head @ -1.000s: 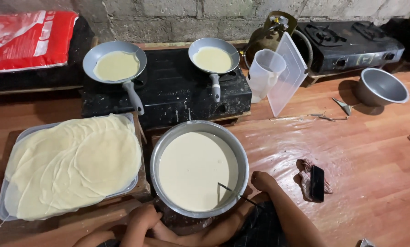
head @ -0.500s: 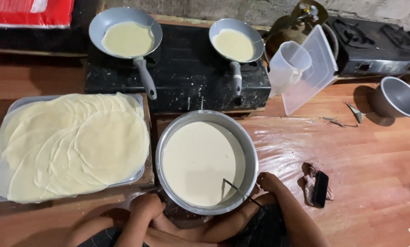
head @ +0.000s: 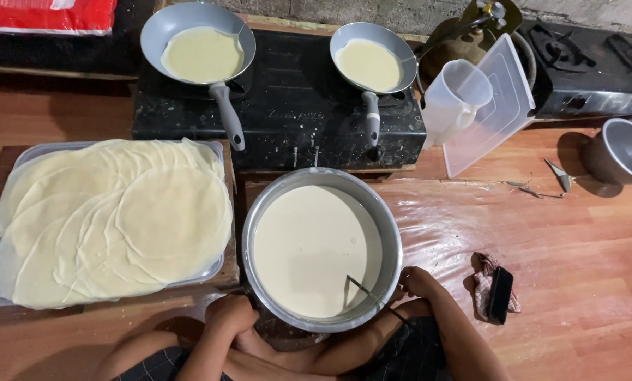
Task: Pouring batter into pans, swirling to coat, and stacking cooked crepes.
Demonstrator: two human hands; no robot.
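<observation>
Both hands (head: 232,312) (head: 416,281) rest curled against the batter bowl's (head: 393,233) rim.

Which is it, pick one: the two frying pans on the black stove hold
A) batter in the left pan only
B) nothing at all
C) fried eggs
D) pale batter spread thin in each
D: the left frying pan and the right frying pan on the black stove each show a pale round layer of batter.

Cream batter (head: 309,254), grey bowl (head: 393,233)
</observation>
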